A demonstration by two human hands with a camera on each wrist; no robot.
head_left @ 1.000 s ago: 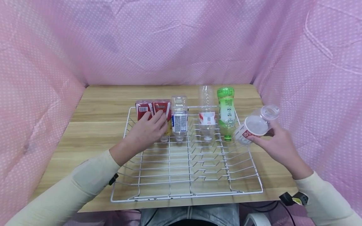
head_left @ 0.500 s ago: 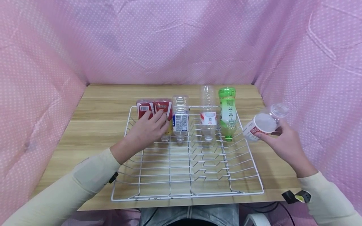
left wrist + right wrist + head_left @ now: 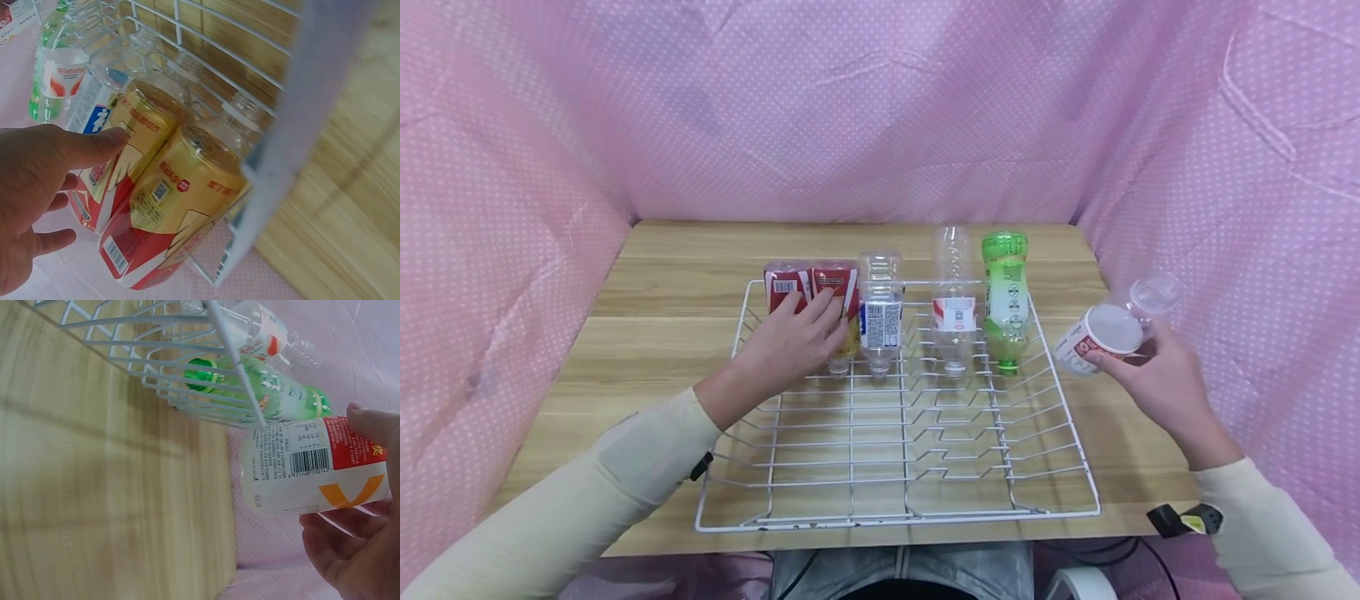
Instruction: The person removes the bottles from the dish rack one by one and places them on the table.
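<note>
Bottles in head view: five in row at far side of white wire rack [image 3: 850,524], on wood bench [image 3: 655,325], necks toward person. From left: first red-and-yellow bottle [image 3: 786,286], second red-and-yellow bottle [image 3: 845,282], clear bottle with blue label [image 3: 882,323], gap, clear bottle with red label [image 3: 953,315], green bottle [image 3: 1006,304]. Left grip [image 3: 784,348] laid over red-and-yellow pair, fingers loosely extended, clamped on nothing; how much contact, cannot tell. Right grip [image 3: 1167,385] clamped on white bottle [image 3: 1077,340], tipped, off rack, just past right rim. Cream sleeves [image 3: 651,458] on both arms. Pink dotted curtain [image 3: 880,108] at back and sides.

Left wrist view: thumb over label of second red-and-yellow bottle, other fingers apart from thumb, near base end. First red-and-yellow bottle just beside, closest to rack end. Necks in among rack wires. Clear bottle with blue label next along, partly hidden.

Right wrist view: white bottle between thumb and fingers, one end hidden by grip. Barcode, red patch, orange stripes toward camera. Just beyond, green bottle, cap among rack wires; farther along, clear bottle with red label.
</note>
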